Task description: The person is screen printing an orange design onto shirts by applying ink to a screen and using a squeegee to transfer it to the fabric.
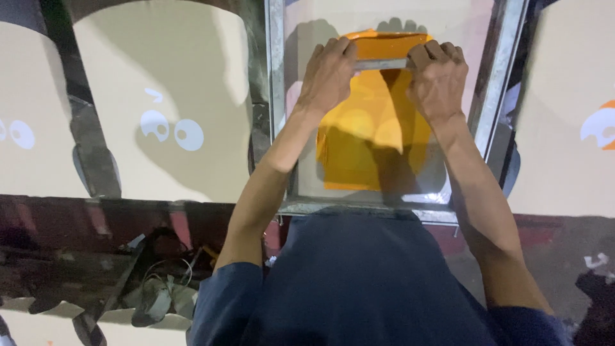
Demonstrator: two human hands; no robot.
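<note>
Start at the far left: beige fabric panels lie flat on their boards, the nearest printed with pale round eye shapes. Keep your elbows clear of them, as that print may not be dry.

Your left hand is curled closed around the left end of the squeegee, knuckles up, thumb tucked under out of view. The grey bar lies across the far end of the screen, at the top edge of the orange ink. Your right hand is closed the same way on the right end, fingers wrapped over the top. Both hands sit level with each other, which is what you want: press evenly through both wrists so neither end lifts, hold the blade at one steady tilt, and draw in one stroke. Uneven pressure would likely leave streaks in the ink film.

The ink covers the middle of the mesh inside the metal frame, with bare mesh either side. The frame should sit flat on the panel beneath.

To the right, another beige panel shows part of an orange and white print at the picture's edge.

The bench edge nearest you is dark, stained and glossy, with a tangle of scraps and cords at lower left. The light is warm and casts hard shadows.
</note>
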